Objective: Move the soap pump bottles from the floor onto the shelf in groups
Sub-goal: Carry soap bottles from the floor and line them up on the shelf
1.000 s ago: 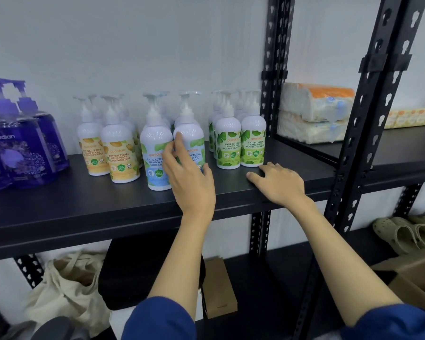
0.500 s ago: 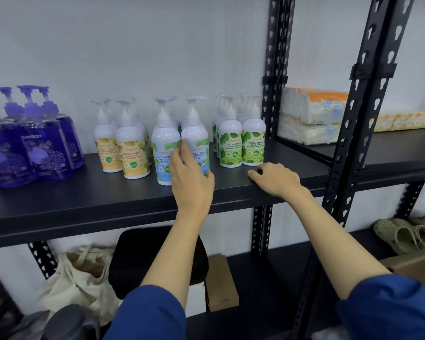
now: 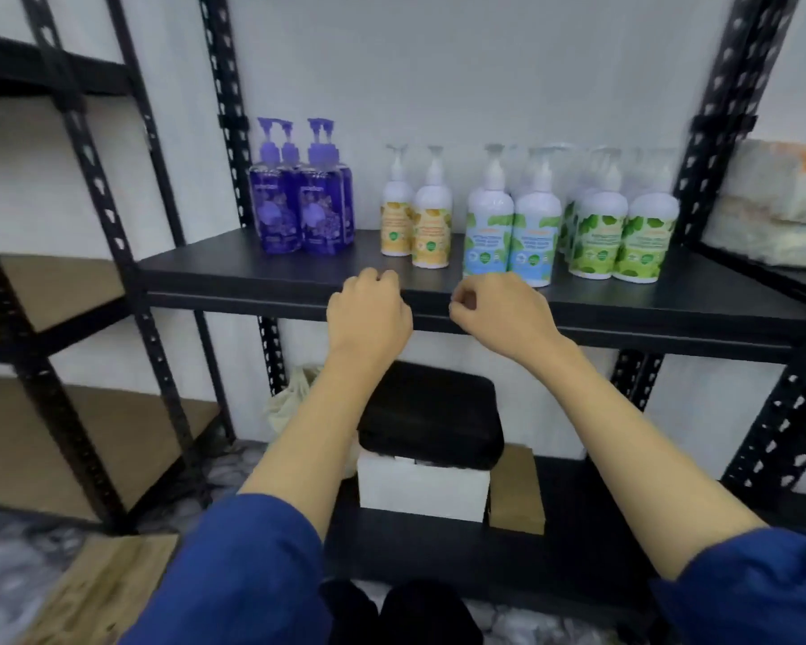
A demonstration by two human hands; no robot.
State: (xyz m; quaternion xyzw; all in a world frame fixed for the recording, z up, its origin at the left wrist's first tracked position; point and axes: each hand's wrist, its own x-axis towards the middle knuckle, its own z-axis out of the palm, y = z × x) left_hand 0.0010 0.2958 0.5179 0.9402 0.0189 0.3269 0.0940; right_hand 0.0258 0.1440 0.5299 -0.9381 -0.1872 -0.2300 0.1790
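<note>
Head view: both hands hover at the front edge of the shelf (image 3: 271,272), fingers curled in and holding nothing. Left hand (image 3: 368,314) sits in front of the yellow bottles (image 3: 417,225); right hand (image 3: 499,314) is just below the blue bottles (image 3: 510,235). Purple bottles (image 3: 299,202) stand farther left, green bottles (image 3: 620,235) farther right, all upright on the shelf in separate groups. Below, a black case (image 3: 431,425) rests on a white box (image 3: 422,491).

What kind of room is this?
Probably a storeroom: black metal shelving holds grouped soap pump bottles, with a wrapped pack beside them and a box below.
</note>
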